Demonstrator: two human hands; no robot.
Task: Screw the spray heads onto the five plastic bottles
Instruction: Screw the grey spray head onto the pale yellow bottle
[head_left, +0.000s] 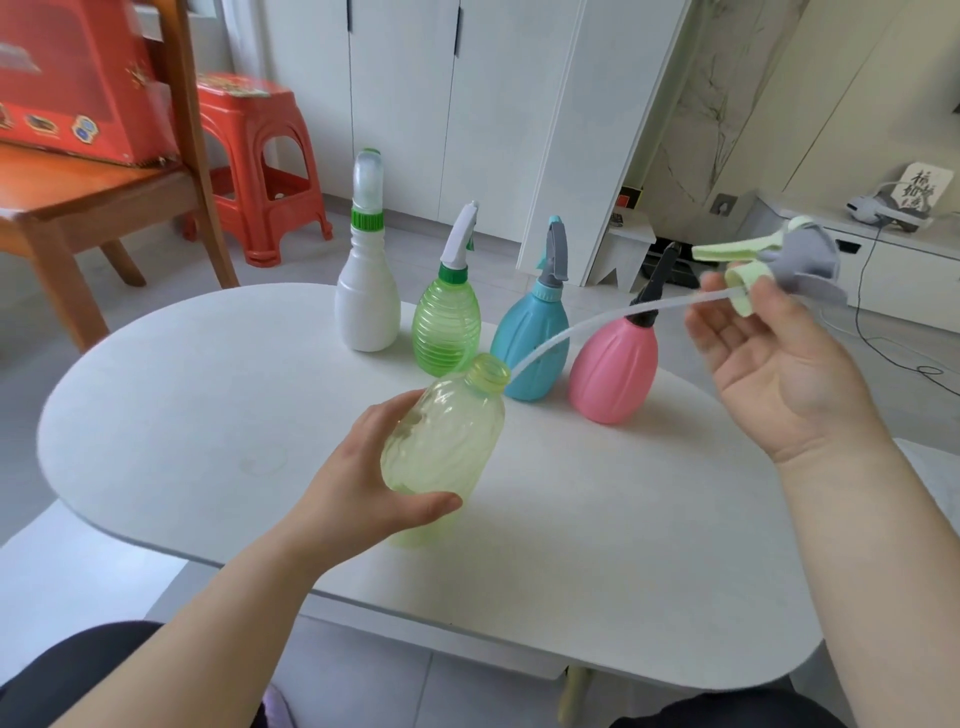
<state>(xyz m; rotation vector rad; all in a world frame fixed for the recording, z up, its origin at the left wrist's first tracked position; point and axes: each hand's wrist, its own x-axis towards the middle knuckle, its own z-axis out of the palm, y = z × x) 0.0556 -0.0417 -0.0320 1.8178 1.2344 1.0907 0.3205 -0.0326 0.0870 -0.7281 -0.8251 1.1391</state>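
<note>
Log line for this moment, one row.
left hand grips open yellow-green bottle | right hand holds spray head, tube tip at bottle mouth | four bottles capped

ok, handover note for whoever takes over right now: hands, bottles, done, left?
Left hand: grips the open pale green bottle, tilted, over the table.
Right hand: holds the last spray head; its tube tip is near the bottle's mouth, not clearly inside.
Done: white bottle, green bottle, blue bottle and pink bottle stand in a row with heads on.
Left: feed the tube in, screw the head on.
</note>
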